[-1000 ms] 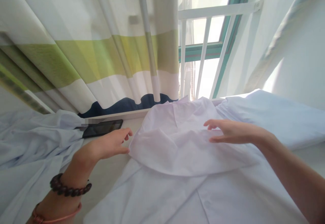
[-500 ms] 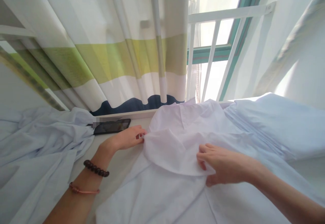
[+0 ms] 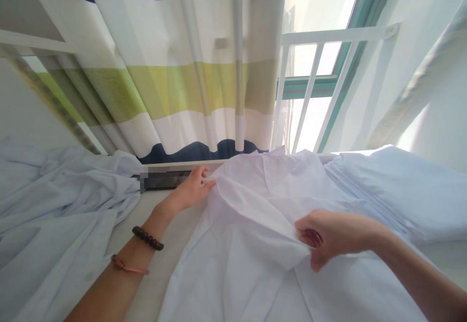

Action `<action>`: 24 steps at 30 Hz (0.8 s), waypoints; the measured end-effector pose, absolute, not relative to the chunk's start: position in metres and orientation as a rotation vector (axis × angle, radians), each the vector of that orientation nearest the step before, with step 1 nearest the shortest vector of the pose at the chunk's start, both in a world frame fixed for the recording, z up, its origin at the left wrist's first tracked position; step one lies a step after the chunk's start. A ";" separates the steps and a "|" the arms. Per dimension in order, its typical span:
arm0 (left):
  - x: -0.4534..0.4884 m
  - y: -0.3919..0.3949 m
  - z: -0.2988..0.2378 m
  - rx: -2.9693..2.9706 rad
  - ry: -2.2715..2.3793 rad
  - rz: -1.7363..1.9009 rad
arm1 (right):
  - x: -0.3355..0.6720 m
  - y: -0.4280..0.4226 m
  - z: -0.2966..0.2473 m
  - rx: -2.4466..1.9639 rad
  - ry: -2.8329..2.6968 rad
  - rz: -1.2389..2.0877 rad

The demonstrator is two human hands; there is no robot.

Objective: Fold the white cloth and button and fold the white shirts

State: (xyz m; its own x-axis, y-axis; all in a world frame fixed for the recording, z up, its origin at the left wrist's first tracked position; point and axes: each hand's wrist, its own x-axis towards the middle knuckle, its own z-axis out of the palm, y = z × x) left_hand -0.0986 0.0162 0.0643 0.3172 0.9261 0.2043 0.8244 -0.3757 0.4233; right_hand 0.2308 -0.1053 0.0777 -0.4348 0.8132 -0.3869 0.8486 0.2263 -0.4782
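Note:
A thin white garment (image 3: 255,263), like a shirt or coat with seams, lies spread before me on a pale flat surface. My left hand (image 3: 192,186), with two bracelets on its wrist, pinches the cloth at the garment's far left edge. Over the garment's middle, my right hand (image 3: 328,239) is closed on a fold of the same cloth between thumb and curled fingers. A slack fold runs between both hands. Just behind my left hand lies a dark phone (image 3: 166,180), partly covered by the hand and blurred blocks.
Crumpled white cloth (image 3: 73,215) lies on the left. A folded stack of white cloth (image 3: 408,190) sits on the right. A striped curtain (image 3: 182,88) hangs behind white rails (image 3: 335,35), with a window (image 3: 310,86) beside it.
My left hand has moved slightly up with the cloth edge. My right hand's fingers have curled more, and the fold between the hands has shifted and straightened. The view has tilted slightly upward.

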 end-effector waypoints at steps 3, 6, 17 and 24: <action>-0.094 -0.023 0.077 2.449 1.709 0.047 | 0.225 -0.109 0.070 1.629 2.365 -0.885; -0.088 -0.071 0.084 2.371 1.458 -0.325 | 0.228 -0.108 0.071 1.639 2.331 -0.861; -0.082 -0.100 0.074 2.207 1.288 -0.229 | 0.250 -0.102 0.083 1.674 2.308 -0.897; -0.109 -0.097 0.063 1.651 1.055 0.084 | 0.255 -0.098 0.090 1.686 2.262 -0.914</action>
